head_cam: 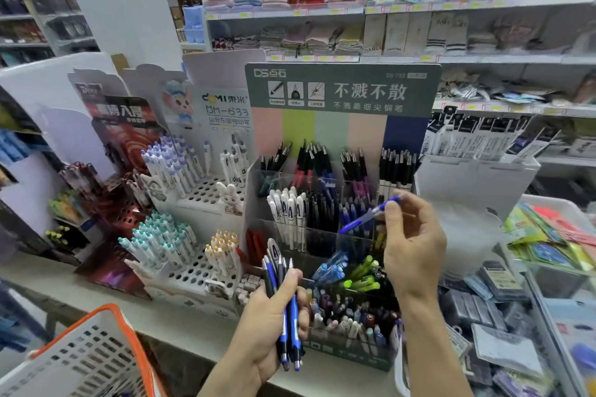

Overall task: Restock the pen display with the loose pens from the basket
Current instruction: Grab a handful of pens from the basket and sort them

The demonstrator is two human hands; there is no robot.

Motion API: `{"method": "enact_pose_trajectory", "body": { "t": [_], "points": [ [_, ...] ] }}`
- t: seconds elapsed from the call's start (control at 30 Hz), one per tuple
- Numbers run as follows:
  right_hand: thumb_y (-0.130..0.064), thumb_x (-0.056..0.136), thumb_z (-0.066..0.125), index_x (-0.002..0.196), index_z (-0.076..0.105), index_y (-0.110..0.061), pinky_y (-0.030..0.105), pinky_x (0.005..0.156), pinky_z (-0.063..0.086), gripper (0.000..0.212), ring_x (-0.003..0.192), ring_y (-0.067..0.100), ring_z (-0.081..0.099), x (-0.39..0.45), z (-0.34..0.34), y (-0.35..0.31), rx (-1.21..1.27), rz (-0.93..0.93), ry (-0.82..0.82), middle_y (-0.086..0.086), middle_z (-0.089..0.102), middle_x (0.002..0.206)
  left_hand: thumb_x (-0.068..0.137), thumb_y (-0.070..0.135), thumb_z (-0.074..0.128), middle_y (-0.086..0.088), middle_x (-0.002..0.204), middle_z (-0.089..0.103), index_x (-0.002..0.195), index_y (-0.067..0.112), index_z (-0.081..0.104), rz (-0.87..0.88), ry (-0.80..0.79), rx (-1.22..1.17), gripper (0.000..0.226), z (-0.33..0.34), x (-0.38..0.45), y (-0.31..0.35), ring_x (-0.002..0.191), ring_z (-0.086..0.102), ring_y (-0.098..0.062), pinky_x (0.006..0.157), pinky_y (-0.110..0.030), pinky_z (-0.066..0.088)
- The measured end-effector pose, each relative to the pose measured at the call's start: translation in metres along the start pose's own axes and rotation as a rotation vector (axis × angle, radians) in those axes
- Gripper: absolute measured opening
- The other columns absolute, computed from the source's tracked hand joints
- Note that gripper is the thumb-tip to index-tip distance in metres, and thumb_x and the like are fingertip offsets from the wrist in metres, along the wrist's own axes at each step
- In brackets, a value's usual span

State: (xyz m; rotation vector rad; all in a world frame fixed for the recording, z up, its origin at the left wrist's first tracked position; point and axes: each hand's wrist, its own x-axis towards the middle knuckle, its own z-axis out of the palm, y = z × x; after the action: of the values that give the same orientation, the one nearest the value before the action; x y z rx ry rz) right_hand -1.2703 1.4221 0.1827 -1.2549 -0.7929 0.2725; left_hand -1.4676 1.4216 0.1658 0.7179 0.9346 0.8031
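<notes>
Store aisle, stationery section. Pale tabletop (200, 337) runs left to right under several pen stands; grey shelving behind carries folded towels, socks and packaged goods.

Pen display (325, 229): clear tiered compartments under a grey-green header card with pastel stripes. Back row holds black-capped pens, middle row white and blue pens, front rows mixed colours.

Left hand (274, 316): fingers curled round a bundle of pens (283, 306), mostly blue and black, held upright in front of the display's lower tiers, tips pointing down.

Right hand (412, 242): fingers pinched on a single blue pen (371, 214), tilted, lower end over the middle-row compartment of blue pens. Whether it touches those pens, cannot tell.

Basket (96, 354): white perforated plastic, orange rim, lower left, below the tabletop edge. Contents mostly out of view.

Left of the display: white perforated stands (200, 264) with teal-, purple- and yellow-capped pens. Right: white carton of black-and-white packs (477, 142); loose packaged items (503, 300) piled below.
</notes>
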Motion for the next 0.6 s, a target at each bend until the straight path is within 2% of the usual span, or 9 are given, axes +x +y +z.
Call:
{"method": "enact_pose_trajectory", "body": {
  "t": [0.1,0.17,0.27,0.4,0.5,0.6],
  "points": [
    [-0.014,0.100,0.066,0.117,0.064,-0.027,0.015,0.077,0.055,0.022,0.086,0.003,0.067,0.019,-0.002,0.002,-0.193,-0.205,0.009,-0.014,0.069,0.094,0.094,0.033,0.062,-0.009,0.070,0.055,0.105,0.006,0.063,-0.050,-0.001,-0.121,0.029,0.002,0.005,-0.001,0.046,0.046,-0.018,0.039,-0.024,0.039],
    [-0.010,0.099,0.066,0.124,0.064,-0.020,0.011,0.076,0.053,0.027,0.083,0.003,0.066,0.032,0.000,0.008,-0.288,-0.285,-0.035,-0.010,0.067,0.094,0.098,0.027,0.055,-0.009,0.073,0.055,0.112,0.004,0.061,-0.089,-0.041,-0.180,0.027,0.004,0.005,0.000,0.048,0.045,-0.018,0.039,-0.025,0.039],
    [-0.008,0.097,0.068,0.129,0.061,-0.015,0.020,0.075,0.056,0.034,0.080,0.010,0.063,0.042,0.003,0.020,-0.436,-0.382,-0.134,-0.005,0.066,0.095,0.096,0.016,0.050,-0.009,0.073,0.055,0.114,0.003,0.060,-0.130,-0.093,-0.195,0.025,0.008,0.005,0.002,0.049,0.046,-0.019,0.040,-0.026,0.039],
    [-0.014,0.094,0.073,0.118,0.068,-0.017,0.038,0.075,0.058,0.025,0.085,0.019,0.066,0.049,0.004,0.033,-0.631,-0.398,-0.281,-0.002,0.070,0.097,0.096,0.014,0.049,-0.010,0.073,0.056,0.112,0.004,0.061,-0.162,-0.115,-0.167,0.023,0.012,0.008,0.000,0.050,0.048,-0.020,0.041,-0.026,0.040],
    [-0.018,0.089,0.079,0.109,0.075,-0.015,0.038,0.079,0.055,0.020,0.097,0.027,0.063,0.051,0.004,0.041,-0.750,-0.350,-0.325,0.005,0.064,0.103,0.095,0.015,0.050,-0.011,0.074,0.057,0.110,0.004,0.062,-0.171,-0.116,-0.151,0.022,0.013,0.010,-0.002,0.051,0.048,-0.020,0.041,-0.027,0.041],
    [-0.015,0.089,0.079,0.107,0.079,-0.013,0.040,0.082,0.056,0.018,0.100,0.028,0.058,0.048,0.002,0.046,-0.775,-0.389,-0.332,0.007,0.057,0.101,0.095,0.014,0.048,-0.011,0.075,0.057,0.112,0.003,0.061,-0.168,-0.124,-0.140,0.023,0.014,0.013,-0.004,0.052,0.049,-0.021,0.043,-0.027,0.041]
  ]
}}
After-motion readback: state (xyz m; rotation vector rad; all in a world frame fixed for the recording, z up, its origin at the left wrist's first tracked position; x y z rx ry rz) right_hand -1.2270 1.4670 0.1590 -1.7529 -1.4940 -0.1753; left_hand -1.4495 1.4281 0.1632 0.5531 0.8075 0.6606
